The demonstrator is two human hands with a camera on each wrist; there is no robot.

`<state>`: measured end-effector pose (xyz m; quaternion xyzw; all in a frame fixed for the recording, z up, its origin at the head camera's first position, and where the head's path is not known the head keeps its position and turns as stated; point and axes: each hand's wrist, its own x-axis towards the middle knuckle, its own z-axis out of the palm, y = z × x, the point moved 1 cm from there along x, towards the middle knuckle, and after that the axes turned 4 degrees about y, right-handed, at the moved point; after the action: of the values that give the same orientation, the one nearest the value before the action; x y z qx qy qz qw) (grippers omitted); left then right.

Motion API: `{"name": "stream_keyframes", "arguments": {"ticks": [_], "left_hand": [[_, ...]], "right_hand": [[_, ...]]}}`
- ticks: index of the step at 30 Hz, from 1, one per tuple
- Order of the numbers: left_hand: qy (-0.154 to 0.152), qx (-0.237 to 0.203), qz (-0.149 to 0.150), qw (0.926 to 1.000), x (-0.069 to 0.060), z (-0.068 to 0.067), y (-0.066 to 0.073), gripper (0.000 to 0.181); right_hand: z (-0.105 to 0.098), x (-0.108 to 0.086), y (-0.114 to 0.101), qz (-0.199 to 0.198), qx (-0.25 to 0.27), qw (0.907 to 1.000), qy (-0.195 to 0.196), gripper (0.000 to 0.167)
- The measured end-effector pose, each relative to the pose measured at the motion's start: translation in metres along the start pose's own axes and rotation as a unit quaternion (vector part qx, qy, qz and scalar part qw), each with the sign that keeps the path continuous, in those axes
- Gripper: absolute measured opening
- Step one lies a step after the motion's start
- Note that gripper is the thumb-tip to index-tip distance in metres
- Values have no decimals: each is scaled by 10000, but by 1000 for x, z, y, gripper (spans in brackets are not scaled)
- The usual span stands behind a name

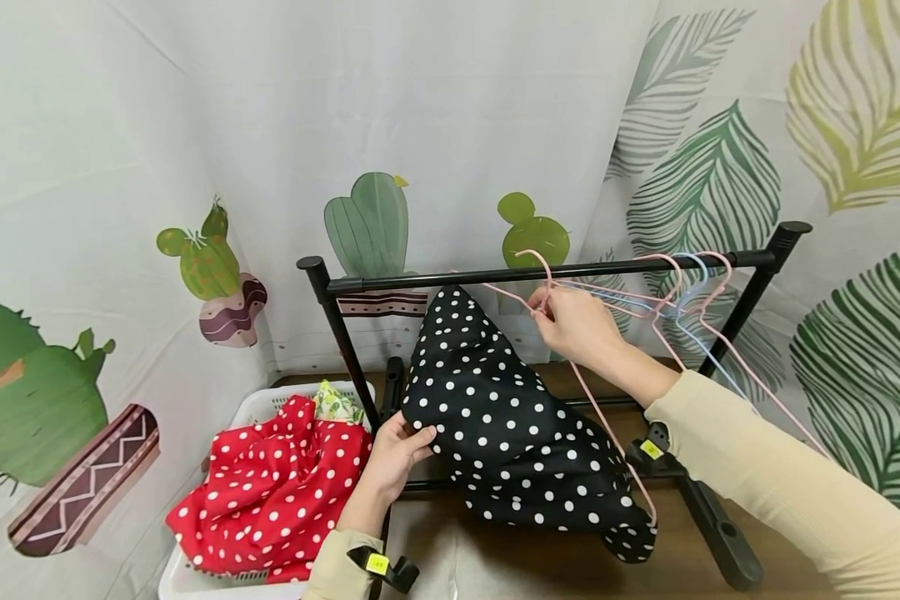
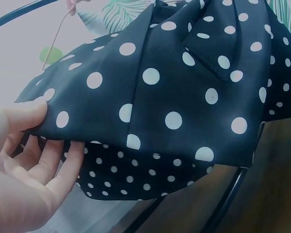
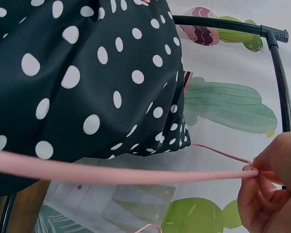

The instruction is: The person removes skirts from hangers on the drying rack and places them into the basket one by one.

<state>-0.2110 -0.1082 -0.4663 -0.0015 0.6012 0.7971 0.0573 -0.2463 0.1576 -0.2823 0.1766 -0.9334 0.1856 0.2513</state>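
A black garment with white polka dots (image 1: 495, 417) hangs in folds on a pink hanger (image 1: 603, 417), in front of a black rack. My left hand (image 1: 397, 457) pinches the garment's left edge, thumb on top and fingers beneath, as the left wrist view shows with the hand (image 2: 34, 160) at the hem. Up near the rack's bar, my right hand (image 1: 581, 321) grips the pink hanger just below its hook. From the right wrist, the hanger (image 3: 126, 174) runs to the pinching fingertips of that hand (image 3: 274, 187). Whether the hook rests on the bar I cannot tell.
The rack's top bar (image 1: 487, 276) crosses the middle, with several pink and blue hangers (image 1: 690, 287) at its right end. To the left, a white basket (image 1: 251, 410) holds a red polka-dot cloth (image 1: 277, 492) and a green-patterned cloth (image 1: 336, 403). A patterned curtain hangs behind.
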Motion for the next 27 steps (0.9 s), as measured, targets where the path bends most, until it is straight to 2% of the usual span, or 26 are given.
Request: {"name": "stream_keyframes", "arguments": {"ticks": [9,15,23,27], "left_hand": [[17,16,80,10000,-4,-4,11,26],[52,1,121,9999,-5,-12,13,22],[119,6,190,9997,-5,-20,16,26],[236,-2,132,9996,-6,-23,17,25]], "right_hand": [[1,1,1,66,-109,9999,-57,13],[0,1,2,61,-181,9998,55,14],[-3,2,1,164,-272,9994,97,15],[-3,1,2,197,-313,9992,120,15]]}}
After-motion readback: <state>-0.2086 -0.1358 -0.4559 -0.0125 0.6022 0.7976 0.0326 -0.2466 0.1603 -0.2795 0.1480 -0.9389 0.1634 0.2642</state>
